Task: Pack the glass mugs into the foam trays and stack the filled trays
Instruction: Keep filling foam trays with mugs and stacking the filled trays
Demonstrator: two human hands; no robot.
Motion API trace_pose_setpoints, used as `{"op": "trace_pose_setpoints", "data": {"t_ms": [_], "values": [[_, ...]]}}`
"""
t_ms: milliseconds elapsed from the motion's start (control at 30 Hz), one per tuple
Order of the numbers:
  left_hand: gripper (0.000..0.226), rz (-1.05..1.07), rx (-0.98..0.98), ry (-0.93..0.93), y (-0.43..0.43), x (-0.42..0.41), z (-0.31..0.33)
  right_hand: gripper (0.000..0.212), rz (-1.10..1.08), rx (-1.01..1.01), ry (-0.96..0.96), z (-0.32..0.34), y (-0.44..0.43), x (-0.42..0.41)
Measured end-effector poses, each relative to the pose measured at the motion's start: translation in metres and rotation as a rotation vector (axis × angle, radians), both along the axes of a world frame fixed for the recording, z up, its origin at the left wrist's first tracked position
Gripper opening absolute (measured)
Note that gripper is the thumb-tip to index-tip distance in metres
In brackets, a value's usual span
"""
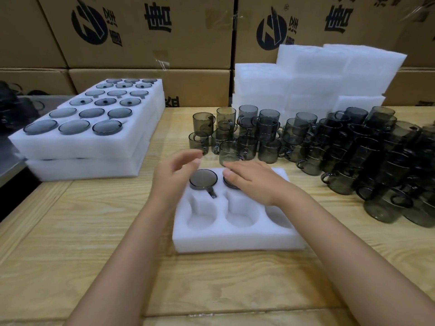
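Fingers [235, 164] straight, right hand [254, 182] rests on mug [230, 185] in foam tray [235, 238] (left hand [171, 177] open).

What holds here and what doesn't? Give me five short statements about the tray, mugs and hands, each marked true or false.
1. The front left pocket of the near tray is empty. True.
2. The left hand grips a mug. False: it hovers open over the mug in the back left pocket.
3. Filled trays sit stacked at the left. True.
4. The loose mugs stand left of the near tray. False: they stand behind it and to its right.
5. The right hand lies with straight fingers on a second mug in the tray. True.
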State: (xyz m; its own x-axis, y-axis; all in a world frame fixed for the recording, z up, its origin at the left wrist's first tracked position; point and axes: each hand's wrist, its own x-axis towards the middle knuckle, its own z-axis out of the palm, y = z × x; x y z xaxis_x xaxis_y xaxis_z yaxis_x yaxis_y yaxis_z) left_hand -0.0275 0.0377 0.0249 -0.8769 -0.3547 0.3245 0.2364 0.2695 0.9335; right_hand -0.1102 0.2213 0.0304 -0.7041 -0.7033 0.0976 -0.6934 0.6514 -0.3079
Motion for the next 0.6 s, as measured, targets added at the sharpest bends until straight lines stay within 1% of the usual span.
{"op": "trace_pose_setpoints", "data": {"t_ms": [67, 100, 133, 200, 233, 267, 367, 467, 533, 600], "values": [[0.026, -0.038, 0.300, -0.067, -0.010, 0.001, -0.010, 0.051, -0.003, -0.051, -0.001, 0.000, -0.001, 0.000], [0.028, -0.076, 0.419, -0.109, -0.013, 0.001, -0.015, 0.047, -0.010, -0.097, -0.015, 0.001, -0.001, -0.001], [0.030, -0.109, 0.487, -0.132, -0.016, 0.000, -0.019, 0.042, -0.033, -0.172, -0.035, 0.001, -0.002, -0.003], [0.033, -0.154, 0.504, -0.140, -0.020, -0.002, -0.024, 0.030, -0.128, -0.349, -0.041, 0.004, -0.003, -0.011], [0.038, -0.174, 0.487, -0.137, -0.020, -0.003, -0.025, 0.028, -0.183, -0.393, -0.007, 0.005, -0.003, -0.017], [0.043, -0.196, 0.464, -0.134, -0.020, -0.004, -0.026, 0.027, -0.227, -0.384, 0.034, 0.006, -0.005, -0.024], [0.048, -0.212, 0.416, -0.138, -0.019, -0.004, -0.029, 0.034, -0.244, -0.188, 0.077, 0.009, -0.013, -0.042], [0.047, -0.197, 0.410, -0.136, -0.021, -0.004, -0.030, 0.032, -0.201, -0.031, 0.065, 0.012, -0.023, -0.053], [0.046, -0.196, 0.395, -0.130, -0.021, -0.005, -0.031, 0.026, -0.188, -0.014, 0.083, 0.014, -0.029, -0.055], [0.044, -0.193, 0.391, -0.126, -0.021, -0.006, -0.032, 0.018, -0.189, -0.038, 0.073, 0.015, -0.032, -0.055]]}}
